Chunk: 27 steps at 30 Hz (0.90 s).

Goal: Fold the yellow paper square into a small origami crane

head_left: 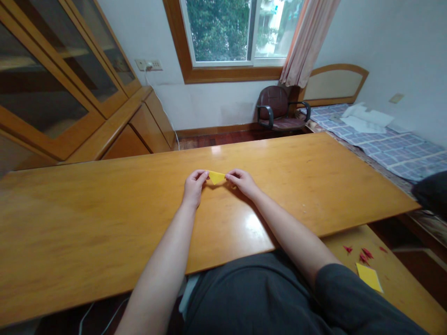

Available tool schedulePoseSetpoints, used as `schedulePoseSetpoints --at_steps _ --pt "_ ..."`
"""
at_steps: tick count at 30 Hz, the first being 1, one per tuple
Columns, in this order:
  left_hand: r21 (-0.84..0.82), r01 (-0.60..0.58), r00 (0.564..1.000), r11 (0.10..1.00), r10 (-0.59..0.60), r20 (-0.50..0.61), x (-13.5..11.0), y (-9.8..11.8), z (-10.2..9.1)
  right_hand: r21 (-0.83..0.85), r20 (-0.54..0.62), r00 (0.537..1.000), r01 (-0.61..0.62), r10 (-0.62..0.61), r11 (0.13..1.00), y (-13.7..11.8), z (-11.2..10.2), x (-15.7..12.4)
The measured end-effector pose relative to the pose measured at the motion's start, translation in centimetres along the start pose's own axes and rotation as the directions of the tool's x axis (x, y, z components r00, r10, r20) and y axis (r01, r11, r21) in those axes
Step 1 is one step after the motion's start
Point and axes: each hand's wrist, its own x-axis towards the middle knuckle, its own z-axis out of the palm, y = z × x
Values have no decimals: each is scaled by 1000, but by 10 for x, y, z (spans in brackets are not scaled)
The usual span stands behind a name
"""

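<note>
head view, the only one: yellow paper (217,177) is held over the middle of the desk (104,223), between the two hands. left hand (194,187) has its fingers (205,175) pinched on one upper corner, right hand (245,182) has its own pinched on the opposite one; both grips look closed on paper. shape reads as a small wedge, wide edge away from the body, point toward it. progress, my read: at least some folding is done, since the outline is a compact triangle, but it looks partway. small red pieces (348,250) on the lower wooden surface (335,239) at the right look spiky and more worked; the yellow piece shows no such points. a flat yellow sheet (369,278) lies near them, looks unused, so there may be more paper to work; can't tell if it's one sheet or a stack. hard to make out: creases and layer count in the held piece, too small at this range. its two ends are hidden under the fingertips, and most of the lower fingers are tucked out of sight. can't tell if the paper touches the desk or sits just above it. red pieces are too blurred for an exact form. lower surface is partly covered by the desk and the dark sleeve (349,284), and a black object (433,193) is cut off at the right edge.
</note>
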Motion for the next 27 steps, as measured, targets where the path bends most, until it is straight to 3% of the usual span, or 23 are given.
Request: schedulePoseSetpoints --at_steps 10,27 --pt "15 -17 1000 1000 17 -16 0 1 0 -38 -2 1000 31 -31 999 -3 0 -2" --pt "64 -18 998 998 15 54 -2 4 1 51 -13 1000 -14 15 999 -1 -4 1"
